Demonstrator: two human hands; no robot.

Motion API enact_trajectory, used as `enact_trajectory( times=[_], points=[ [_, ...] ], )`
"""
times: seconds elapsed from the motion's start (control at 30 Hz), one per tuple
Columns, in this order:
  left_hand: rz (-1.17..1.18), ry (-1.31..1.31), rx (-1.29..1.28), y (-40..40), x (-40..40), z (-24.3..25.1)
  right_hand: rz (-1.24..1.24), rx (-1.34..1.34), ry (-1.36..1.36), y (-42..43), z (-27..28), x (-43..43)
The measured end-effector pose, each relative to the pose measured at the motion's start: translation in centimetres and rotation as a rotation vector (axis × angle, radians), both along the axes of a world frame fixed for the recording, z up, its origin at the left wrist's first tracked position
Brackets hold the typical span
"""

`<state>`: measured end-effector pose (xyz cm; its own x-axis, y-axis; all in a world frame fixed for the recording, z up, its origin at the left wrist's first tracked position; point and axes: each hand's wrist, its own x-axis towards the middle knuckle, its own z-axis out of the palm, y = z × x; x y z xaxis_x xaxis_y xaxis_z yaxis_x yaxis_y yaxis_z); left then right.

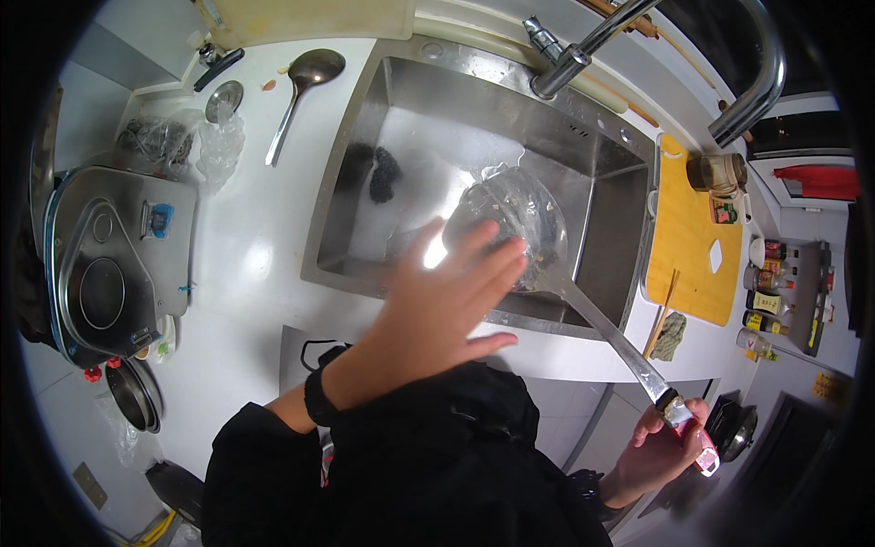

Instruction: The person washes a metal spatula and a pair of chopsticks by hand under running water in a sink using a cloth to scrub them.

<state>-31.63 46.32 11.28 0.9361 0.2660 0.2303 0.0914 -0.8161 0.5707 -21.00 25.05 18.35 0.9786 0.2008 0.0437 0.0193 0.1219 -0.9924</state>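
Note:
My right hand (660, 444) grips the red end of the handle of a large metal wok spatula or ladle (608, 331). The utensil slants over the front rim of a stainless steel sink (410, 280), with its broad, wet head over the basin and small bits stuck to it. My left hand (437, 301), blurred, lies beside and partly over that head with its fingers apart; whether it touches the metal I cannot tell. Suds and water cover part of the sink floor, where a dark scouring pad (385, 176) lies at the left.
A chrome faucet (564, 68) rises behind the sink. To its left lie a metal ladle (316, 68), a drain strainer (224, 100) and plastic bags (221, 150). At the right are a yellow cutting board (697, 239), chopsticks (662, 314), a green cloth (670, 336) and a jar (714, 173).

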Motion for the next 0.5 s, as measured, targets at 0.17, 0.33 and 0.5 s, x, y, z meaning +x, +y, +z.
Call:
enact_trajectory(
  times=[0.17,0.33,0.5],
  points=[
    [0.135,0.027,0.095,2.4,0.7,-1.4,0.030,-0.039,0.003,-0.6,-0.2,0.2],
    [-0.022,0.012,0.066,1.3,0.9,-1.6,-0.012,-0.020,0.064,-0.8,-0.4,0.7],
    [-0.062,-0.032,-0.054,0.2,2.9,-2.9,-0.007,-0.089,0.029,0.0,-0.7,0.6]
  ],
)
